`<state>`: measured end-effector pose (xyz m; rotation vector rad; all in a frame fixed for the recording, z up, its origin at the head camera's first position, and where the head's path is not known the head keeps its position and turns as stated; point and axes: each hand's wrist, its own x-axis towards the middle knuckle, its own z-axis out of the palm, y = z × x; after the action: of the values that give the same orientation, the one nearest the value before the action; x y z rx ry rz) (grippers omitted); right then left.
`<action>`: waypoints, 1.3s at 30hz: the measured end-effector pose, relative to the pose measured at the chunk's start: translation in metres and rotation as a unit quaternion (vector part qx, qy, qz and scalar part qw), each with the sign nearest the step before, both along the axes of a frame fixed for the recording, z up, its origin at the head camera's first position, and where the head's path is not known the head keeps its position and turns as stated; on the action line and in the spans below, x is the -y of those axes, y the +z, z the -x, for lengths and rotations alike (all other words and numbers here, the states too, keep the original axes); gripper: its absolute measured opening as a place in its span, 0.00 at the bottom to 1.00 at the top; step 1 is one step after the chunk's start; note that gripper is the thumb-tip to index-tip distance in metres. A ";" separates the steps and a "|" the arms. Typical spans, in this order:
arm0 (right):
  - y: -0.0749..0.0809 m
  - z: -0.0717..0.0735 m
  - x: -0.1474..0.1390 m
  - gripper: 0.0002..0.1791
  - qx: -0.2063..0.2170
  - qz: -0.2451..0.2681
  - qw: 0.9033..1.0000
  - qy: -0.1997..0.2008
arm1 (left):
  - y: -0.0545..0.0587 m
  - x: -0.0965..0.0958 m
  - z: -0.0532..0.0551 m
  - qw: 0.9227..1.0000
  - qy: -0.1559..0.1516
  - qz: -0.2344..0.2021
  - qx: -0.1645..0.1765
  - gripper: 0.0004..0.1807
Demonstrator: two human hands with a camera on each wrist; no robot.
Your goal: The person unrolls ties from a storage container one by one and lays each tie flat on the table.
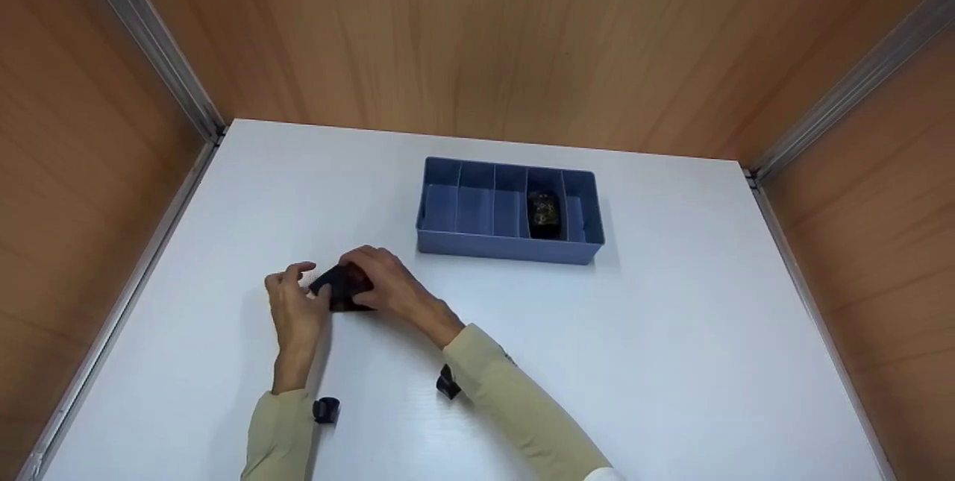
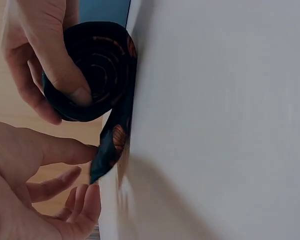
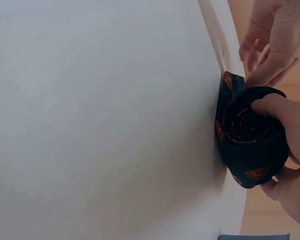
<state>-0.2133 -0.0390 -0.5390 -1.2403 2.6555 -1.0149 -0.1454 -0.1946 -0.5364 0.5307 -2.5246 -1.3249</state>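
A dark green necktie (image 1: 343, 288) with orange motifs is wound into a thick spiral roll, its pointed end trailing out along the white table. My right hand (image 1: 388, 285) grips the roll (image 3: 260, 160), thumb over the coiled side and fingers around the far side. At the loose end is my left hand (image 1: 297, 313). Its thumb touches the necktie's tip (image 2: 107, 155) in the left wrist view, while the other fingers stay spread apart from the fabric, loosely bent.
Behind and right of the hands stands a blue divided box (image 1: 507, 246) with several compartments. One compartment toward its right holds a dark rolled item (image 1: 544, 215) with a gold pattern. Wooden panels (image 1: 477, 41) enclose the white table (image 1: 634, 362) at the back and sides.
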 end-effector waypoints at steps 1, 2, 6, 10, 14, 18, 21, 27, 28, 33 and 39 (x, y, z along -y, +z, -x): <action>-0.001 0.001 -0.001 0.28 0.002 0.005 1.000 0.002 | 0.001 -0.001 0.001 1.000 0.001 -0.004 -0.005 0.20; -0.002 0.001 -0.001 0.28 0.004 0.010 1.000 0.003 | 0.001 -0.002 0.002 1.000 0.001 -0.008 -0.010 0.18; -0.004 0.003 -0.004 0.28 0.008 0.028 1.000 0.006 | 0.002 -0.005 0.006 0.999 -0.011 -0.042 -0.012 0.13; -0.006 0.004 -0.007 0.28 0.009 0.038 0.999 0.013 | 0.000 -0.005 0.008 0.995 -0.034 -0.090 0.023 0.13; -0.007 0.005 -0.011 0.28 0.023 0.045 0.998 0.030 | -0.004 -0.004 0.009 0.990 -0.057 -0.118 0.056 0.16; -0.010 0.005 -0.015 0.28 0.031 0.057 0.997 0.039 | -0.008 -0.002 0.008 0.988 -0.066 -0.118 0.068 0.17; -0.011 0.005 -0.018 0.28 0.033 0.064 0.997 0.041 | -0.009 -0.003 0.009 0.988 -0.070 -0.118 0.068 0.17; -0.013 0.008 -0.025 0.29 0.039 0.067 0.996 0.044 | -0.012 -0.006 0.009 0.989 -0.079 -0.110 0.058 0.16; -0.013 0.008 -0.027 0.29 0.039 0.067 0.996 0.044 | -0.013 -0.006 0.008 0.990 -0.079 -0.108 0.055 0.16; -0.013 0.008 -0.033 0.28 0.041 0.071 0.996 0.039 | -0.015 -0.009 0.008 0.991 -0.077 -0.100 0.049 0.15; -0.013 0.009 -0.040 0.29 0.042 0.064 0.996 0.037 | -0.015 -0.010 0.008 0.991 -0.075 -0.103 0.049 0.15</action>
<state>-0.2225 0.0009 -0.5517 -1.2778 2.4983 -1.2137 -0.1532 -0.1848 -0.5512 0.4645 -2.5645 -1.6661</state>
